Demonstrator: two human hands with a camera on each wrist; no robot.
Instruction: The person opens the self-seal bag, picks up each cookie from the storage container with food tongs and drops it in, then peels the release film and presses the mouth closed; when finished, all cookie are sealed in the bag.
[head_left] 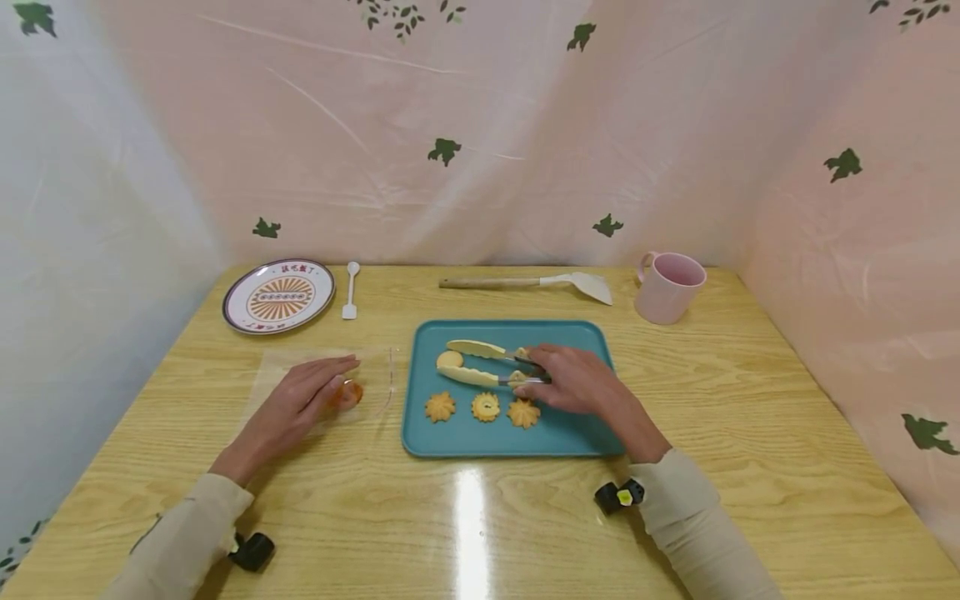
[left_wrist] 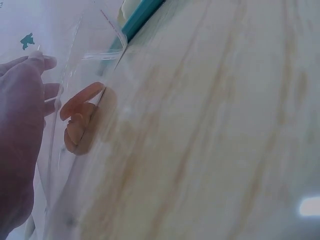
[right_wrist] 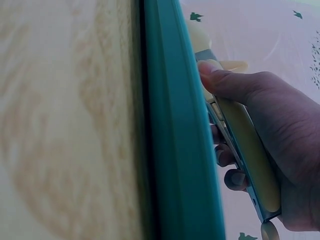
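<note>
My right hand (head_left: 573, 379) grips a pair of tongs (head_left: 476, 375) with cream tips and metal arms. Its tips straddle a round cookie (head_left: 449, 361) on the teal tray (head_left: 577, 437); whether they touch it I cannot tell. Three flower-shaped cookies (head_left: 439, 407) line the tray's front. On the left, my left hand (head_left: 296, 400) pinches the upper film of a clear plastic bag (head_left: 378, 367) lying on the table. Inside the bag, beside the fingers, several brown cookies (left_wrist: 80, 117) sit together. The right wrist view shows the thumb on one side of the tongs' handle (right_wrist: 245, 145), fingers on the other.
A patterned plate (head_left: 279, 296) and a small white spoon (head_left: 350, 292) lie at the back left. Behind the tray is a spatula (head_left: 525, 283) with a wooden handle. A pink mug (head_left: 667, 290) stands at the back right, near the curtain (head_left: 510, 167).
</note>
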